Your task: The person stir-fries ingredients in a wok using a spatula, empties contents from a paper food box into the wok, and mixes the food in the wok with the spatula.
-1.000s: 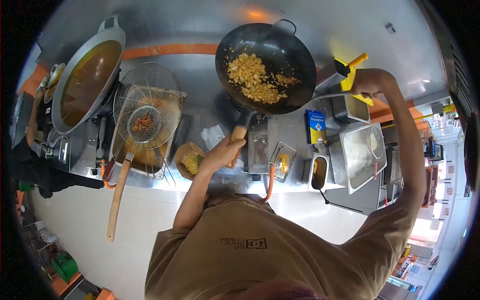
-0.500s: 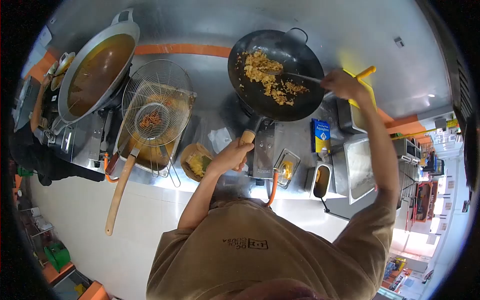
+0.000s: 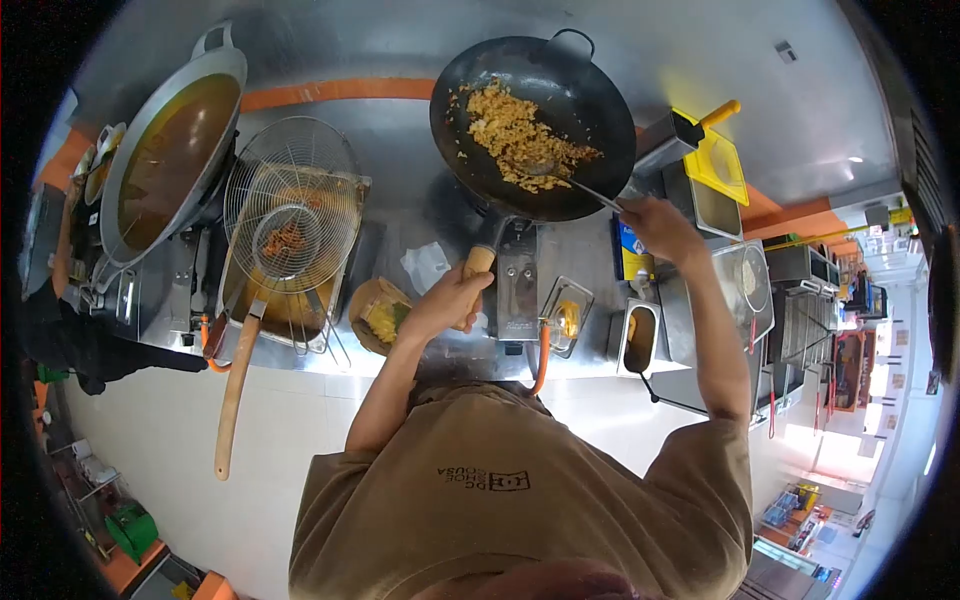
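Note:
A black wok sits over the burner with fried rice spread across its left and middle. My left hand is wrapped around the wok's wooden handle. In my right hand is the shaft of a metal ladle, its bowl down in the rice near the wok's front side. A paper-lined bowl with yellow food stands just left of my left hand. Below my right hand lies a blue and yellow packet.
A large pan of brown liquid stands at far left. Beside it a wire strainer rests over a tray, its long handle overhanging the counter. Metal containers and a yellow lid line the right. Another person's dark sleeve is at far left.
My right hand has come down toward me, drawing the ladle from the upper rice to its lower edge. The rice lies more gathered. My left hand keeps its hold; the whole view has shifted slightly.

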A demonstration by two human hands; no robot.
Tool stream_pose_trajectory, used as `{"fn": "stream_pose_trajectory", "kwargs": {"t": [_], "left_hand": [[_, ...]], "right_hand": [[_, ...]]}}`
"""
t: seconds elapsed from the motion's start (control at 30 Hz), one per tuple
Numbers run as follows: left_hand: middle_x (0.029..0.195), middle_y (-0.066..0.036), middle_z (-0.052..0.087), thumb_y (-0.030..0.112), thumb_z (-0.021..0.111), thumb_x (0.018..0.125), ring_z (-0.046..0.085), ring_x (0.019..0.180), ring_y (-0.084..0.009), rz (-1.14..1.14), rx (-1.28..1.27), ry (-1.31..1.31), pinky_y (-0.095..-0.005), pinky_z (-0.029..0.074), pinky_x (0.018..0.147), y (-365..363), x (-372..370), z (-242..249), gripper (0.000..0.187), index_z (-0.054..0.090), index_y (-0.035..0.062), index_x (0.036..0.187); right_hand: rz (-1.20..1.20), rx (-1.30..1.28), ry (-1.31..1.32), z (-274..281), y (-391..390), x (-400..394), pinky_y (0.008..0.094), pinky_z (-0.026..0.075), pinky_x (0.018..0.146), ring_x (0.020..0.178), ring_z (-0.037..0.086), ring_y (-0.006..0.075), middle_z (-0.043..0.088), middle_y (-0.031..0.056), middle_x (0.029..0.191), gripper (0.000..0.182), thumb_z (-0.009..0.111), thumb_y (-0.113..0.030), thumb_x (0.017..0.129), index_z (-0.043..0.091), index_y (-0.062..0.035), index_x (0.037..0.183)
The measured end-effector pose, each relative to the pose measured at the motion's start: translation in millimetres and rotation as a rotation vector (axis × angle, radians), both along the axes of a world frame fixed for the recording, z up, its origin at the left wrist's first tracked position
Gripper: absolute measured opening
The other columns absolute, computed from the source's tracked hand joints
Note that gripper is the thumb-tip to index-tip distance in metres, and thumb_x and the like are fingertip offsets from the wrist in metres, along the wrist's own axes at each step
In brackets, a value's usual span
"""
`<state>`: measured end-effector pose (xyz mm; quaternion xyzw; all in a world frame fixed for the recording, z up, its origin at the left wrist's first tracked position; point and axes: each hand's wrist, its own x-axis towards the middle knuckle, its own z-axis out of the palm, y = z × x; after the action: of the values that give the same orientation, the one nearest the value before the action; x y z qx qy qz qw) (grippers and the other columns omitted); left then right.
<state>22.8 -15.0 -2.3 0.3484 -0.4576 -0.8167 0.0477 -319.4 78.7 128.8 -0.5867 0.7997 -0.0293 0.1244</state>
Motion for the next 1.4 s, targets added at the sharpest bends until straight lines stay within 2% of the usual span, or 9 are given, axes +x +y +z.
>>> {"fn": "stream_pose_trajectory", "kwargs": {"t": [0.4,0.47,0.53,0.6,0.8,0.87,0.97,1.23,1.4], "left_hand": [[0.068,-0.001,0.053,0.037,0.063,0.099,0.053,0.048,-0.0099,0.025,0.031,0.026,-0.0272,0.044,0.04,-1.9,5.2,-0.3,0.036,0.05,0.0073,0.114],[0.064,-0.001,0.052,0.033,0.06,0.1,0.051,0.048,-0.011,0.04,-0.021,-0.016,-0.0291,0.042,0.04,1.3,3.6,4.0,0.032,0.051,0.004,0.111],[0.063,-0.001,0.053,0.032,0.06,0.1,0.05,0.047,-0.0109,0.012,-0.038,-0.017,-0.029,0.042,0.04,2.9,3.6,6.6,0.032,0.051,0.0039,0.111],[0.063,-0.002,0.053,0.032,0.06,0.1,0.05,0.046,-0.0109,0.003,-0.076,-0.009,-0.0289,0.042,0.04,-3.6,-0.1,7.6,0.032,0.051,0.0038,0.112],[0.068,-0.001,0.053,0.036,0.062,0.099,0.053,0.048,-0.0106,-0.013,-0.014,0.027,-0.0277,0.044,0.04,-4.4,4.1,-0.2,0.036,0.049,0.0058,0.115],[0.068,-0.001,0.053,0.036,0.062,0.1,0.053,0.048,-0.0106,0.003,-0.003,0.006,-0.0274,0.043,0.04,-1.5,3.8,-2.0,0.036,0.049,0.0061,0.116],[0.063,-0.001,0.053,0.032,0.059,0.1,0.05,0.047,-0.011,0.016,-0.042,-0.007,-0.0293,0.041,0.04,-0.1,3.9,5.5,0.031,0.051,0.0041,0.111],[0.068,-0.001,0.052,0.036,0.064,0.098,0.053,0.049,-0.0111,-0.017,0.037,-0.003,-0.0284,0.044,0.041,-5.0,4.1,-0.7,0.036,0.049,0.0073,0.115],[0.065,-0.001,0.051,0.033,0.064,0.098,0.05,0.047,-0.0109,0.015,0.039,0.001,-0.0299,0.042,0.04,-5.2,2.3,6.4,0.028,0.05,0.0088,0.104]], "right_hand": [[0.246,0.098,0.113,40.5,-12.7,-4.1,0.0498,0.052,0.092,0.103,0.067,0.0427,0.07,0.0249,0.101,0.034,0.053,-0.032,0.098,0.071,-0.007,0.113],[0.031,0.533,0.009,39.3,-16.6,-8.2,0.0524,0.051,0.091,0.104,0.066,0.0434,0.07,0.0247,0.102,0.034,0.054,-0.033,0.098,0.072,-0.0083,0.113],[0.257,0.3,0.124,-31.3,-15.2,-32.7,0.0529,0.051,0.092,0.103,0.066,0.0431,0.071,0.0239,0.101,0.032,0.057,-0.035,0.097,0.073,-0.0096,0.109],[-0.059,-0.04,0.097,-36.4,-43.3,10.4,0.0508,0.053,0.091,0.101,0.067,0.0425,0.071,0.0239,0.101,0.03,0.058,-0.033,0.096,0.074,-0.011,0.11],[0.001,-0.16,0.097,48.5,-47.5,31.8,0.0509,0.056,0.083,0.091,0.069,0.0424,0.072,0.0223,0.093,0.025,0.061,-0.026,0.095,0.075,-0.0133,0.112],[0.203,-0.069,0.096,18.6,-66.8,6.3,0.048,0.056,0.078,0.082,0.072,0.0376,0.072,0.0206,0.087,0.025,0.062,-0.025,0.095,0.075,-0.0098,0.11],[-0.196,0.212,-0.336,21.0,-74.4,25.0,0.0305,0.036,0.042,0.046,0.05,0.0107,0.052,0.0028,0.056,0.032,0.061,-0.027,0.099,0.071,-0.0009,0.115],[0.046,0.081,-0.025,-12.8,-55.1,1.5,0.0446,0.053,0.079,0.091,0.068,0.0426,0.072,0.0191,0.1,0.03,0.059,-0.029,0.097,0.072,-0.0043,0.106],[-0.265,0.516,-0.121,63.5,-53.7,13.1,0.0483,0.055,0.082,0.095,0.068,0.0421,0.071,0.0227,0.1,0.029,0.053,-0.025,0.097,0.072,-0.0034,0.106]]}}
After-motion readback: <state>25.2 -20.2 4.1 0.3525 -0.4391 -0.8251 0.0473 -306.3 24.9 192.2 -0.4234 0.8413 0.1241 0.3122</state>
